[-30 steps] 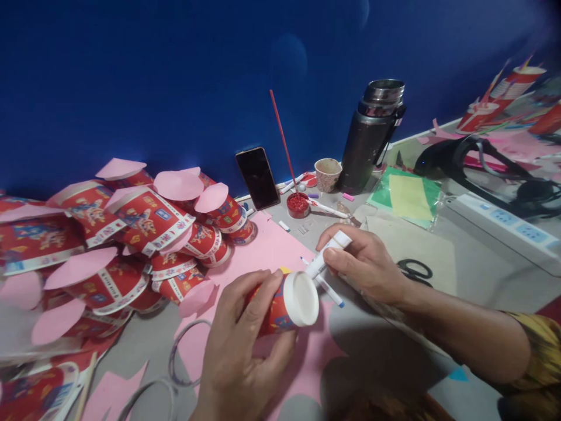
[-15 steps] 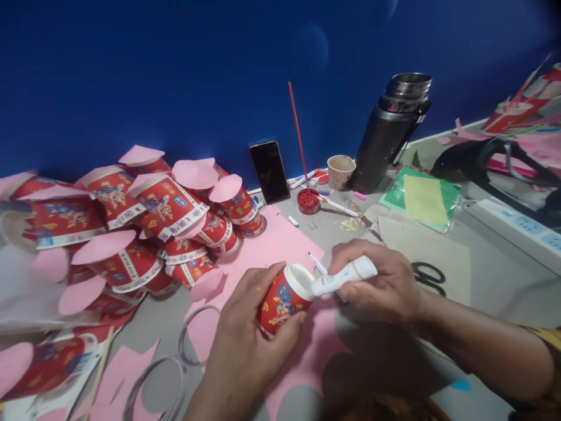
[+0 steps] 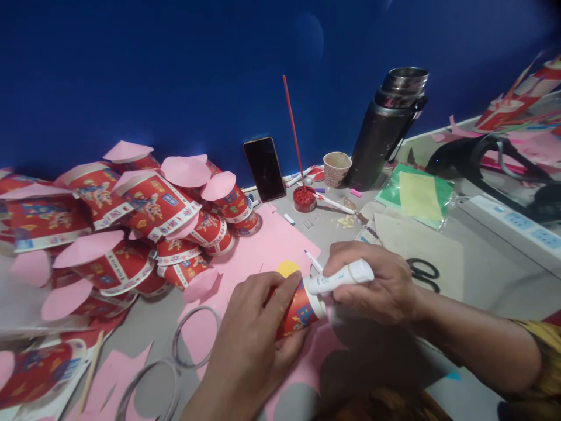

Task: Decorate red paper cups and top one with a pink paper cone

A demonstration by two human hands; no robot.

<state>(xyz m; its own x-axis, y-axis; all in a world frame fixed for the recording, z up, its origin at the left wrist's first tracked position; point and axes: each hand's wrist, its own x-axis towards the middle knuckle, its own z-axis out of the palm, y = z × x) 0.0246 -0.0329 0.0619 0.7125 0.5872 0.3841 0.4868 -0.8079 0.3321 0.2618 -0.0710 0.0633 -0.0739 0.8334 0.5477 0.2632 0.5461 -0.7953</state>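
My left hand point(image 3: 258, 327) is wrapped round a red printed paper cup point(image 3: 302, 318), tipped on its side with its white rim toward the right. In my right hand point(image 3: 379, 286) is a white tube, probably glue point(image 3: 350, 275), its narrow end against the cup's rim. A white pen with a dark tip point(image 3: 312, 261) sticks out up-left from beside the right fingers; whether they hold it cannot be made out. Below the hands lies pink paper point(image 3: 280, 237) with round cut-outs. Behind the cup a yellow piece point(image 3: 288, 269) shows.
Red cups topped with pink paper discs point(image 3: 158, 202) are heaped at left. Two grey tape rings point(image 3: 195, 337) lie nearer. Behind stand a phone point(image 3: 265, 169), a red jar point(image 3: 304, 200), a paper cup point(image 3: 337, 169) and a black flask point(image 3: 385, 134). Scissors point(image 3: 423, 272) and a power strip point(image 3: 517, 225) lie right.
The cup has turned in my left hand, so its opening faces right and my fingers cover more of it. The tube now lies along the upper rim. A yellow piece has come into sight.
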